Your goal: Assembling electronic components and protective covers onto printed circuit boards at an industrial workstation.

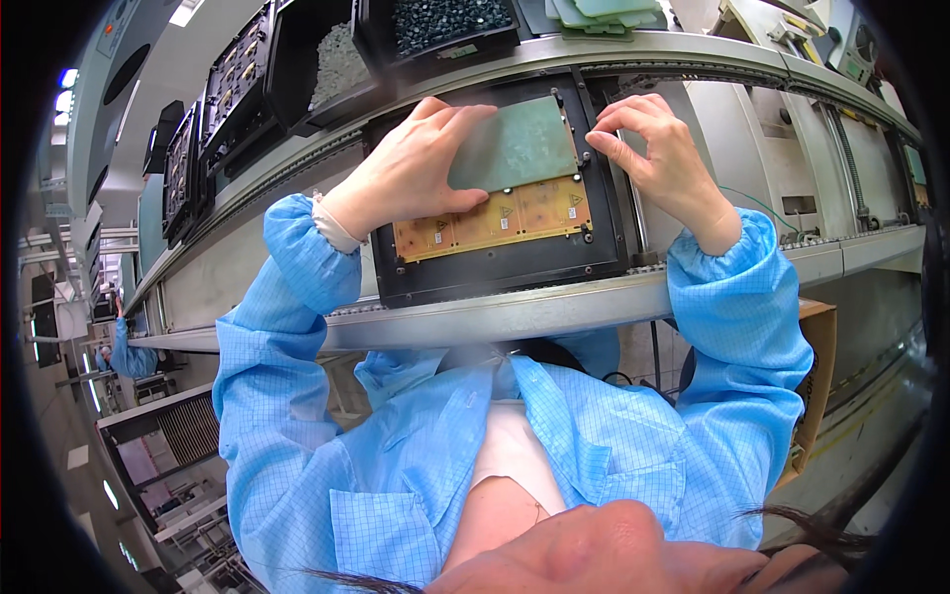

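Observation:
A green flat plate [524, 144] lies over the upper part of a yellow-brown circuit board panel [475, 233], whose lower strip shows below it. Both rest in a black frame fixture [505, 269] with small clips and posts along its edges. My left hand [421, 163] spans the plate's left end, thumb at its lower edge and fingers at its upper edge. Just right of the plate, by the fixture's right-side clips, my right hand [658, 148] is curled, with thumb and finger nearly meeting in a pinch. Whatever lies between those tips is too small to make out.
The fixture sits across the metal conveyor rails [495, 322]. Beyond them stand a black bin of dark small parts [450, 22], a bin of whitish parts [339, 64] and stacked pale green plates [604, 12]. Another black fixture [237, 74] stands far left. A cardboard box [816, 386] is at lower right.

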`<state>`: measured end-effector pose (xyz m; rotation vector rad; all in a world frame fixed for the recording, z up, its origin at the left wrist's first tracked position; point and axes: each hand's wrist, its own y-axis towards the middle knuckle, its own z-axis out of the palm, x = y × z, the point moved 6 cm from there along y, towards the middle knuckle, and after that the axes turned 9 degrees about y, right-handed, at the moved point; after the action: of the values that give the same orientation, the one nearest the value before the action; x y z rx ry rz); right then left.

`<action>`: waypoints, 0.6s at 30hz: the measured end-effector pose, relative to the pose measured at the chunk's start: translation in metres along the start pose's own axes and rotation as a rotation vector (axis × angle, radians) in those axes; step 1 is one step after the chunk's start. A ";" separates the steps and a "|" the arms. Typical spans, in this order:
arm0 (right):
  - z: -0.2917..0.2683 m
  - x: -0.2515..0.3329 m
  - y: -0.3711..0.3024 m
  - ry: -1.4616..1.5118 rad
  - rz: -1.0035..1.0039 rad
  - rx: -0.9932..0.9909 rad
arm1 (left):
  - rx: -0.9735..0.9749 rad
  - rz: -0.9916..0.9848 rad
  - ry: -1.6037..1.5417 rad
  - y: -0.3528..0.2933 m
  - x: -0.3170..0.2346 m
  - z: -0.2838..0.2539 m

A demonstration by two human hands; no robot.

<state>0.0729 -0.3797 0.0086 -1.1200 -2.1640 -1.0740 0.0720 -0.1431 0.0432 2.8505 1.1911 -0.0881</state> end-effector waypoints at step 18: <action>0.030 0.026 0.002 -0.176 -0.087 -0.057 | -0.092 -0.032 0.059 -0.051 0.038 0.000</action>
<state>0.0582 -0.3425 0.0097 -1.1958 -2.3510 -1.1191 0.0630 -0.0802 0.0395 2.7734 1.2185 0.0489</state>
